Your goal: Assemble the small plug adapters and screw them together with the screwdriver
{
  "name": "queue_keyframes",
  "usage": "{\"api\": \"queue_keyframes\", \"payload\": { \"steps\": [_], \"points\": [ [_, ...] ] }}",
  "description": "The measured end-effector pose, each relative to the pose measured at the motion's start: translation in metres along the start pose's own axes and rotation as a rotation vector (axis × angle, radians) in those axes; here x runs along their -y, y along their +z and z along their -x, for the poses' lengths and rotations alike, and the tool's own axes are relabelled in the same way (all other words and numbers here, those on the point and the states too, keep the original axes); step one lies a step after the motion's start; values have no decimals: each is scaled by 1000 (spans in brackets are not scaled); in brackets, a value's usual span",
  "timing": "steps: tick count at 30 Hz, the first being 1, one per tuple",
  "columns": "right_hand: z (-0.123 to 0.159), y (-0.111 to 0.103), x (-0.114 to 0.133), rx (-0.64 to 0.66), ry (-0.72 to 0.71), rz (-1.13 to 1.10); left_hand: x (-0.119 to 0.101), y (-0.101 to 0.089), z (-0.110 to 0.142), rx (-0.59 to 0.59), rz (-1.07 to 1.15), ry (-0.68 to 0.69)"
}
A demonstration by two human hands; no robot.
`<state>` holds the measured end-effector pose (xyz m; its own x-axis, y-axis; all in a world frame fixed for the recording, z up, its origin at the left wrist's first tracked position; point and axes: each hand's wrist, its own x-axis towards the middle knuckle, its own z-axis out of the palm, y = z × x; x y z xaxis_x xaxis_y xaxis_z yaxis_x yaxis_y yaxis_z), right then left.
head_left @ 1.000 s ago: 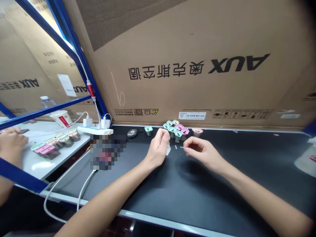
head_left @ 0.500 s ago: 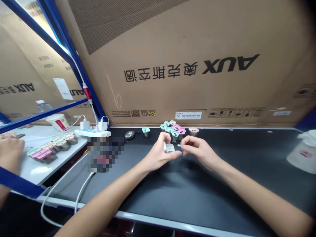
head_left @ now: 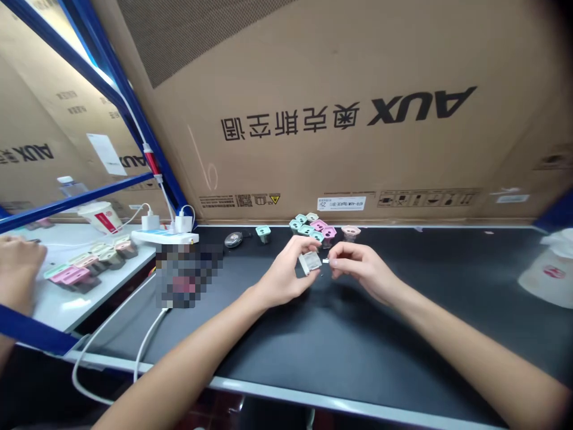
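Note:
My left hand is closed round a small pale container with a clear body and a lighter rim, tilted between thumb and fingers. Just to the right, my right hand pinches a tiny white piece that points at the container without touching it. What the piece is, I cannot make out. Behind both hands stands a cluster of small clear-bodied containers with mint, cream and pink tops. A mint-topped one stands apart to the left, a peach-topped one to the right.
A large cardboard box walls off the back of the black table. On the left are a dark oval object, a power strip, a white cable and another person's hand. A white bag sits far right.
The container in my left hand has turned, and its flat side now faces up more. My right hand keeps its pinch on the white piece. The whole view has shifted slightly.

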<state>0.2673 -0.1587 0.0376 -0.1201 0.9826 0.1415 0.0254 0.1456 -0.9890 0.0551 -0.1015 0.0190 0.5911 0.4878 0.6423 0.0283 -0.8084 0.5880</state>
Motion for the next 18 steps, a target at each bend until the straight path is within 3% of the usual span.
{"api": "queue_keyframes", "payload": {
  "steps": [12, 18],
  "points": [
    [2, 4, 7, -10, -73, 152, -3, 0, 0, -73, -265, 229],
    [2, 4, 8, -9, -90, 162, -3, 1, 2, -51, -443, 211]
  ]
}}
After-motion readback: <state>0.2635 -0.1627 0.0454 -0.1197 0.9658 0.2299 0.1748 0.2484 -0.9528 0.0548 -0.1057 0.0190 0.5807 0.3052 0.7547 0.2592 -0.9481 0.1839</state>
